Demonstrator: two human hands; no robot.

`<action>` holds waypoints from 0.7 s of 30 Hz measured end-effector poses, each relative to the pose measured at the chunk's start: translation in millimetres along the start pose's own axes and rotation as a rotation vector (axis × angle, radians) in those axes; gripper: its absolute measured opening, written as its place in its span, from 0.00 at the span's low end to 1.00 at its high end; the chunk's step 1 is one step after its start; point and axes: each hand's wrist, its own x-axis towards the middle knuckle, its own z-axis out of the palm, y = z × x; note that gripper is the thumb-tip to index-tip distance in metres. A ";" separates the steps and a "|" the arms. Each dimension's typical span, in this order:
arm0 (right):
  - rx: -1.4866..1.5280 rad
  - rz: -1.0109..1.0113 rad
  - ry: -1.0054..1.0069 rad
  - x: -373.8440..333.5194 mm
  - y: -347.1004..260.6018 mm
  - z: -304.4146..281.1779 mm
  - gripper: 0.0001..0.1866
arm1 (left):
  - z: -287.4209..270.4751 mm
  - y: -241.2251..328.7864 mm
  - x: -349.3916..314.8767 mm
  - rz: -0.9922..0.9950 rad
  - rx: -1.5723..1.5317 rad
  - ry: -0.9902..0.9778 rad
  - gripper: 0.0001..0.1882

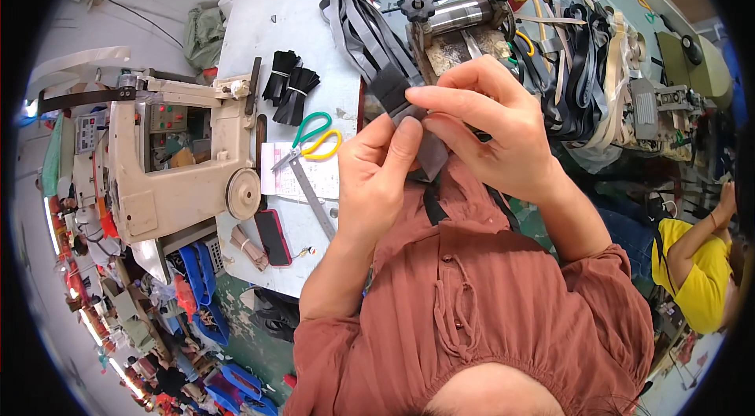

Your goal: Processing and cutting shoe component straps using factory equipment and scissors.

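A dark grey and black strap (391,91) is pinched between my two hands in front of my chest. The thumb and fingers of my left hand (376,172) grip it from the left and below. From the right, my right hand (499,129) closes thumb and forefinger on its edge, near a fold across the strap. The strap's lower end hangs below my fingers. Just beyond, a long bundle of grey and black straps (358,27) lies along the table, its near end close behind the held strap. Whether the two are joined, I cannot tell.
A metal roller device (460,15) with black knobs stands beyond my hands. On the white table (240,38) lie tied black strips (292,88), scissors (314,135), a metal ruler (311,197) and a phone (273,237). A beige sewing machine (141,208) stands left; a person in yellow (688,274) sits right.
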 end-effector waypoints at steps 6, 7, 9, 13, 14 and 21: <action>-0.009 0.026 0.029 -2.4 -1.0 14.8 0.11 | -6.8 6.1 -5.0 -0.069 -0.059 -0.026 0.18; -0.027 0.002 0.035 -5.5 1.0 18.3 0.10 | -4.0 8.1 -4.0 -0.111 -0.133 0.001 0.16; -0.097 -0.115 0.047 -6.3 4.7 21.0 0.09 | 0.6 18.7 -1.4 -0.175 -0.226 0.047 0.18; -0.112 -0.400 0.072 -10.8 7.9 20.3 0.10 | -10.1 15.9 4.3 -0.218 -0.379 0.105 0.18; 0.016 -0.352 0.041 -13.7 6.3 20.2 0.10 | -13.7 14.1 8.9 -0.222 -0.421 0.146 0.18; 0.332 0.251 -0.287 -57.5 0.1 -35.6 0.12 | -131.7 10.0 38.4 -0.010 -0.914 0.325 0.13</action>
